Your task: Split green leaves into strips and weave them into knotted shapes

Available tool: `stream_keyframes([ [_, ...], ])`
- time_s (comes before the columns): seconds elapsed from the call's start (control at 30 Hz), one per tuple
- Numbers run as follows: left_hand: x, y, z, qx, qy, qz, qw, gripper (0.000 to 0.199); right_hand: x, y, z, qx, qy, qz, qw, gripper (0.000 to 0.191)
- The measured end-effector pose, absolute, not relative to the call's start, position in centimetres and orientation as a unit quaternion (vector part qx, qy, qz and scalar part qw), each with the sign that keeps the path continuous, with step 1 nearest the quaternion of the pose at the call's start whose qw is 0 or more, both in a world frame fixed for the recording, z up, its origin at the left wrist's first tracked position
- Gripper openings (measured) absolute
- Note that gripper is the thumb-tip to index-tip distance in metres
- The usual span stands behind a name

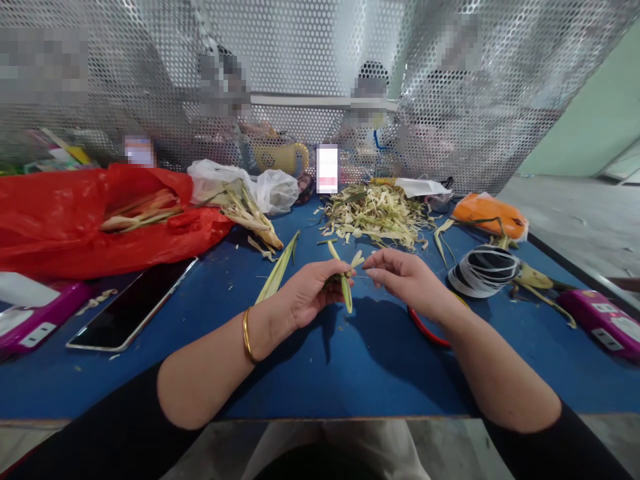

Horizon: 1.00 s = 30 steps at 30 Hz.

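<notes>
Between the thumb and fingers of my left hand is a small bunch of folded corn husk strips, pale green, with ends sticking up and down. My right hand is just to its right, thumb and fingertips pinched together on what looks like a thin thread running from the bunch. Part of a red loop handle shows beneath my right wrist. Left of the bunch, a longer green husk lies partly behind my left wrist. A black spool wound with white strand is further right.
A heap of husk scraps lies at the back, near a lit phone. Husks rest on a red plastic bag at left. A dark phone, purple devices and an orange bag lie around. Perforated metal sheeting stands behind.
</notes>
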<state>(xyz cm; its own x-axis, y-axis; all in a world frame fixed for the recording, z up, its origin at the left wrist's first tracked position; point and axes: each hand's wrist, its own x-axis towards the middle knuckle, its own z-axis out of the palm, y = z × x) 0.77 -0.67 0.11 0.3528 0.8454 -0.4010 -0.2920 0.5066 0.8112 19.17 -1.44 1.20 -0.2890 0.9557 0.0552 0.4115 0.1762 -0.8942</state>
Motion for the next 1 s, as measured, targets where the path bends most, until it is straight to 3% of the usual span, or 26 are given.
stream_keyframes([
  [0.23, 0.4, -0.1, 0.0, 0.349, 0.446, 0.397, 0.722, 0.009, 19.7, -1.6, 1.5, -0.511, -0.746, 0.318, 0.283, 0.017],
  [0.53, 0.6, -0.2, 0.0, 0.339, 0.466, 0.425, 0.698, 0.014, 19.3, -1.9, 1.9, -0.552, -0.717, 0.225, 0.361, 0.017],
  [0.7, 0.4, -0.1, 0.0, 0.337, 0.481, 0.444, 0.677, 0.015, 19.4, -1.7, 1.7, -0.553, -0.721, 0.216, 0.358, 0.016],
  [1.0, 1.3, -1.4, 0.3, 0.322, 0.4, 0.355, 0.781, 0.012, 18.8, -1.7, 0.8, -0.52, -0.736, 0.277, 0.334, 0.02],
])
